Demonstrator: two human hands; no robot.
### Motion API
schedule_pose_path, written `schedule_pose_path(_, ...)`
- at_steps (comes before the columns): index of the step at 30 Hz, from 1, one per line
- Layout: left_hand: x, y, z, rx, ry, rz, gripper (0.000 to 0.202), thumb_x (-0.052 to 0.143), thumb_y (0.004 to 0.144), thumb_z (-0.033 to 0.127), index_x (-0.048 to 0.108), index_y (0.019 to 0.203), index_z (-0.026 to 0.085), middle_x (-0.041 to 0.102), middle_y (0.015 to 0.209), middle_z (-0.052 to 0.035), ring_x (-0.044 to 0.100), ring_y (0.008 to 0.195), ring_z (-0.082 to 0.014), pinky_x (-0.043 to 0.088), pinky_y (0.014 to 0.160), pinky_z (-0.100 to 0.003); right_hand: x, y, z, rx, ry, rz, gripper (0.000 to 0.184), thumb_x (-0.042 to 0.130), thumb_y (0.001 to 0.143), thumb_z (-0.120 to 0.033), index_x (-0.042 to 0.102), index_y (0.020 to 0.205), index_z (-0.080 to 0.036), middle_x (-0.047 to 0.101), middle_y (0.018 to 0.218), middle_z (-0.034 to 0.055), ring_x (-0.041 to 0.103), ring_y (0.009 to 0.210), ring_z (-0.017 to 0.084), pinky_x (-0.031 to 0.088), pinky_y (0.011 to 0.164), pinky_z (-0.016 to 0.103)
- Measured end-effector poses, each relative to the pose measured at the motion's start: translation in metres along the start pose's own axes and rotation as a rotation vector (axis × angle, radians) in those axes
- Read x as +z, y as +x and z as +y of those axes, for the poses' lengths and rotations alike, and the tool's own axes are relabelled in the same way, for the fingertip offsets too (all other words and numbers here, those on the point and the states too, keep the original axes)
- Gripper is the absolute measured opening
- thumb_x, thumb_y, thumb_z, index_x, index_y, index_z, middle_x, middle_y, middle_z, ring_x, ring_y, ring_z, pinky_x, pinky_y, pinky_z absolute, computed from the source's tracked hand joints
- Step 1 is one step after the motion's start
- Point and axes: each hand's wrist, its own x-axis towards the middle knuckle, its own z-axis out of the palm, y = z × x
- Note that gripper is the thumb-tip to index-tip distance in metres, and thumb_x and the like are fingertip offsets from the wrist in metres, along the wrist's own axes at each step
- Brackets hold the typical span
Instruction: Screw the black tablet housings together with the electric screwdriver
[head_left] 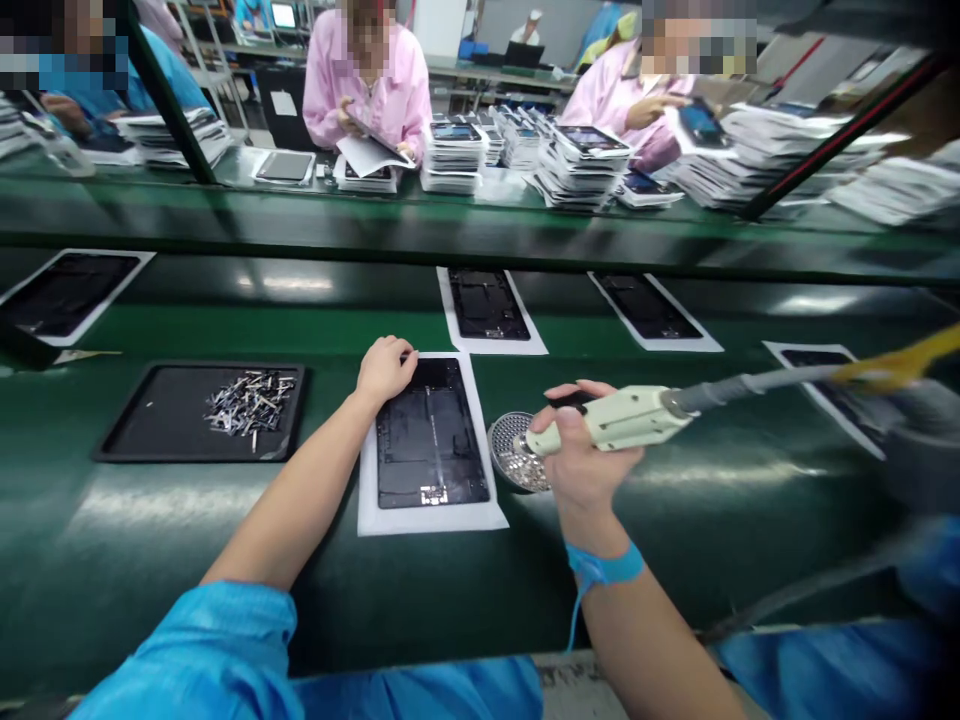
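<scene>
An open tablet housing [433, 435], black with a small board near its lower edge, lies on a white sheet [431, 520] in front of me. My left hand [386, 368] grips the housing at its upper left corner, fingers bent over the edge. In my right hand [589, 455] is a pale green electric screwdriver [634, 418], held almost level with its tip pointing left. That tip is over a round dish of small screws [517, 460], just right of the sheet; my hand hides part of the dish. A blue wrist strap [606, 566] circles my right wrist.
Left of the housing sits a black tray [142, 425] with a heap of small strip-like parts [253, 405]. More tablet housings on sheets [489, 305] lie along the green belt [337, 335]. Behind a dark rail, people in pink work beside stacked tablets [581, 165]. A cable [757, 383] trails right.
</scene>
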Motion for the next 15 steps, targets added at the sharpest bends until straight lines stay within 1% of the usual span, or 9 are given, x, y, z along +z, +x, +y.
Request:
schedule_pose_path(2, 0.001, 0.000, 0.002, -0.014, 0.000, -0.003, 0.022, 0.054, 0.096, 0.032, 0.071, 0.087, 0.021, 0.071, 0.093, -0.0092, 0.062, 0.095, -0.0266, 0.050, 0.087, -0.040, 0.010, -0.014, -0.010, 0.045, 0.082, -0.085, 0.029, 0.077, 0.084, -0.037, 0.062, 0.106, -0.025, 0.068, 0.089, -0.0003, 0.063, 0.050, 0.011, 0.054, 0.046, 0.027)
schedule_pose_path(4, 0.002, 0.000, 0.003, -0.027, 0.000, -0.008, 0.022, 0.054, 0.097, 0.031, 0.071, 0.089, 0.020, 0.070, 0.095, -0.0094, 0.062, 0.096, -0.0267, 0.050, 0.087, -0.040, 0.020, -0.031, -0.016, 0.125, 0.167, -0.221, 0.029, 0.076, 0.085, -0.037, 0.062, 0.108, -0.026, 0.068, 0.090, -0.0003, 0.063, 0.051, 0.011, 0.054, 0.045, 0.026)
schedule_pose_path(6, 0.003, 0.000, 0.004, -0.034, -0.008, -0.009, 0.022, 0.054, 0.097, 0.030, 0.071, 0.090, 0.019, 0.070, 0.096, -0.0095, 0.062, 0.097, -0.0268, 0.050, 0.088, -0.040, 0.029, -0.046, -0.019, 0.191, 0.222, -0.362, 0.028, 0.076, 0.087, -0.035, 0.062, 0.110, -0.028, 0.068, 0.091, -0.0004, 0.063, 0.052, 0.011, 0.053, 0.046, 0.025)
schedule_pose_path(8, 0.004, 0.000, 0.004, -0.036, -0.018, -0.008, 0.022, 0.053, 0.097, 0.029, 0.072, 0.090, 0.019, 0.070, 0.096, -0.0095, 0.062, 0.098, -0.0268, 0.049, 0.089, -0.040, 0.036, -0.058, -0.017, 0.213, 0.247, -0.448, 0.030, 0.076, 0.086, -0.033, 0.062, 0.112, -0.028, 0.068, 0.093, -0.0002, 0.063, 0.053, 0.010, 0.053, 0.047, 0.025)
schedule_pose_path(11, 0.004, 0.000, 0.006, -0.039, -0.023, -0.017, 0.023, 0.053, 0.098, 0.030, 0.072, 0.091, 0.019, 0.070, 0.096, -0.0099, 0.062, 0.098, -0.0268, 0.049, 0.088, -0.040, 0.040, -0.066, -0.012, 0.203, 0.247, -0.461, 0.033, 0.077, 0.086, -0.032, 0.060, 0.115, -0.028, 0.068, 0.097, 0.0005, 0.063, 0.054, 0.010, 0.053, 0.048, 0.025)
schedule_pose_path(15, 0.002, 0.000, 0.008, -0.040, -0.019, -0.023, 0.022, 0.054, 0.097, 0.029, 0.072, 0.091, 0.018, 0.070, 0.096, -0.0101, 0.062, 0.097, -0.0263, 0.049, 0.087, -0.039, 0.041, -0.068, -0.006, 0.194, 0.262, -0.472, 0.035, 0.076, 0.087, -0.028, 0.060, 0.118, -0.029, 0.067, 0.099, 0.0003, 0.063, 0.056, 0.009, 0.055, 0.051, 0.026)
